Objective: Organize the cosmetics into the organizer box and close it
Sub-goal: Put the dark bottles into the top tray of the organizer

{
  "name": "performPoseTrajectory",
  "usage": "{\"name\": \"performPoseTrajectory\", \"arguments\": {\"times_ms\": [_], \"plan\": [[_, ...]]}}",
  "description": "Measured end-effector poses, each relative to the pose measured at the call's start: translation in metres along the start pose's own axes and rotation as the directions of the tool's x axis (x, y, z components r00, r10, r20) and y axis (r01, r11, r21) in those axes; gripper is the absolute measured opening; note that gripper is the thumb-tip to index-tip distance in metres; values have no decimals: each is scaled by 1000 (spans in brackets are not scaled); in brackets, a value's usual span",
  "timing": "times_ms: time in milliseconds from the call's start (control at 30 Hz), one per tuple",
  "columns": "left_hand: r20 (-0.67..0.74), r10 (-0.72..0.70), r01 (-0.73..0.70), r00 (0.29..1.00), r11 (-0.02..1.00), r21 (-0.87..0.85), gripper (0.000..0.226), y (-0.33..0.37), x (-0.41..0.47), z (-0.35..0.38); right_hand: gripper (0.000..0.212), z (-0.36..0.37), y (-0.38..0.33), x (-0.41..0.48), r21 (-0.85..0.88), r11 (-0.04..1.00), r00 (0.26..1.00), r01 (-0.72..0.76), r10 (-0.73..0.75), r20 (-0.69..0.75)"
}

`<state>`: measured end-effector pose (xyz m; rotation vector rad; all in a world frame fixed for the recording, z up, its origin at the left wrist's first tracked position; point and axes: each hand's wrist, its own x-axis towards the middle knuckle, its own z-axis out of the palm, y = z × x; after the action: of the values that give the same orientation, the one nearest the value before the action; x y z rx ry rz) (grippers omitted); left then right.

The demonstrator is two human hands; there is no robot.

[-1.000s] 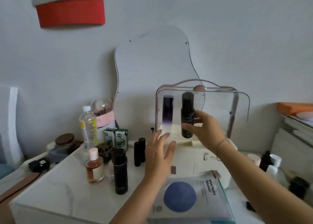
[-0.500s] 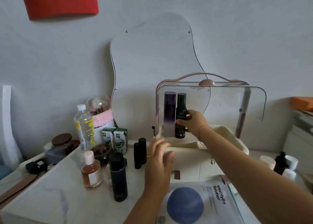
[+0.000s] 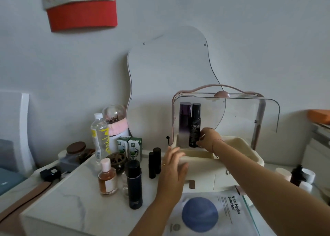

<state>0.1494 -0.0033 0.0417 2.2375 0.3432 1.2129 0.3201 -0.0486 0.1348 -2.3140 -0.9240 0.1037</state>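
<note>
The cream organizer box (image 3: 253, 157) stands on the white table with its clear lid (image 3: 241, 114) raised. Inside at the back left a purple bottle (image 3: 184, 127) stands upright, and beside it a black bottle (image 3: 195, 121). My right hand (image 3: 208, 137) grips the black bottle near its base, setting it in the box. My left hand (image 3: 174, 166) rests with straight fingers against the box's front left corner. On the table to the left stand a tall dark bottle (image 3: 134, 184), an amber bottle with a pink cap (image 3: 107, 178) and two small black tubes (image 3: 154, 161).
A wavy mirror (image 3: 169, 71) leans on the wall behind the box. A water bottle (image 3: 100, 137), two green cartons (image 3: 129, 146) and a brown-lidded jar (image 3: 75, 151) crowd the back left. A face-mask packet (image 3: 209, 214) lies in front. Small jars (image 3: 303, 177) sit at the right.
My right hand carried the black bottle down from lid height into the box and set it beside the purple bottle. My left hand stayed at the box's front corner.
</note>
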Motion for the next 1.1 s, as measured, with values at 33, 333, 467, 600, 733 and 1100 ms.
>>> {"name": "performPoseTrajectory", "arguments": {"times_ms": [33, 333, 467, 600, 733, 1100], "plan": [[26, -6, 6, 1000, 1000, 2, 33, 1, -1, -3, 36, -2, -1, -3, -40, 999, 1000, 3, -2, 8], [-562, -38, 48, 826, 999, 3, 24, -6, -65, -59, 20, -18, -11, -106, 244, 903, 893, 353, -247, -376], [-542, -387, 369, 746, 918, -147, 52, -36, -83, -78, 17, 7, -8, -150, 359, 835, 883, 417, -280, -376], [-370, -482, 452, 794, 876, -171, 54, -51, -85, -79, 18, 31, -6, -159, 459, 803, 914, 379, -247, -323], [-270, -514, 491, 815, 858, -150, 48, -62, -84, -81, 18, 39, -9, -161, 494, 791, 925, 361, -235, -298], [-123, -449, 437, 885, 892, -112, 34, -39, -87, -78, 21, 56, -15, -166, 555, 770, 946, 315, -301, -118]]}}
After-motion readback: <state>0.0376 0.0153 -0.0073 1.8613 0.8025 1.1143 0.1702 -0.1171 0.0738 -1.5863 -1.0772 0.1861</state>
